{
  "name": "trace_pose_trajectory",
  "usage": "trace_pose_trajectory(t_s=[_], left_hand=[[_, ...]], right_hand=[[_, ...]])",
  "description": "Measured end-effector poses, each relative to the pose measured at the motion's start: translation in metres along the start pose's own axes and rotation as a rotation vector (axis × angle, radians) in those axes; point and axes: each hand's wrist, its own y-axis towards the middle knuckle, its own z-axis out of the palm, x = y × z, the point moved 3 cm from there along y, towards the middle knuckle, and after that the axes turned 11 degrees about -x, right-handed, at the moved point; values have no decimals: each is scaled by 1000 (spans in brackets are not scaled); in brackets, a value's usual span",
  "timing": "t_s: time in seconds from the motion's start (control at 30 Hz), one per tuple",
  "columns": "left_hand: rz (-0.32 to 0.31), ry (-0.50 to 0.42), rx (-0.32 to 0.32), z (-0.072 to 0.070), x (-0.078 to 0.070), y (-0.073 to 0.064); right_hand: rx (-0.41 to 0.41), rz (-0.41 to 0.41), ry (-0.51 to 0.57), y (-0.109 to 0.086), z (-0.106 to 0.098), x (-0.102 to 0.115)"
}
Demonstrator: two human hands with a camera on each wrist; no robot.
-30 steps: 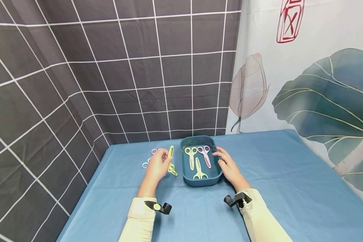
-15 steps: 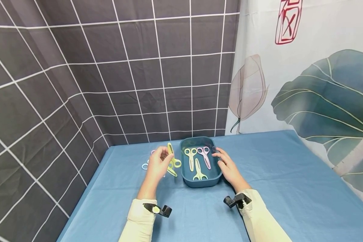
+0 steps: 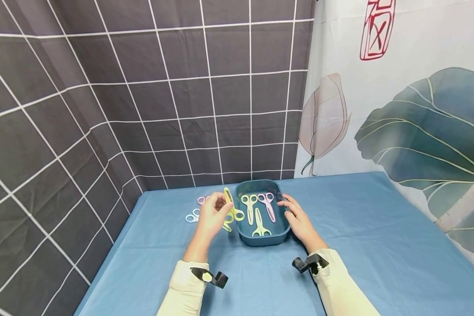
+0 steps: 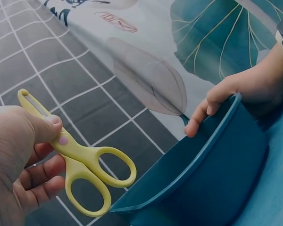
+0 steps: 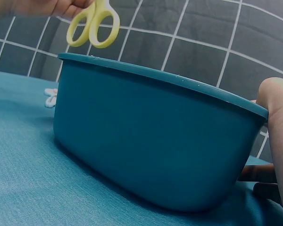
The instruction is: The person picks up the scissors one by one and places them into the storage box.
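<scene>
My left hand pinches a pair of yellow scissors near the pivot, thumb on top. Their finger loops hang toward the left rim of a blue plastic bin, above the tabletop. My right hand grips the bin's right rim, fingers hooked over the edge. Inside the bin lie yellow scissors, pink scissors and yellow-green scissors. Another yellow-green pair rests on the table beneath the held scissors, partly hidden.
Left of the bin, light-blue scissors and a pink pair lie on the blue cloth, partly covered by my left hand. A dark gridded curtain rises behind the table, and a printed white one at the right.
My left hand has lifted the yellow scissors and carried them slightly right toward the bin; their loops now show clearly. The right hand stays on the rim.
</scene>
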Motion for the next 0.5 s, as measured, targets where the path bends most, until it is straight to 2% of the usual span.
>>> trace_pose_trajectory(t_s=[0.5], left_hand=[[-5,-58,33,18,5,-8]], right_hand=[[-1,6,0,-1,-1,2]])
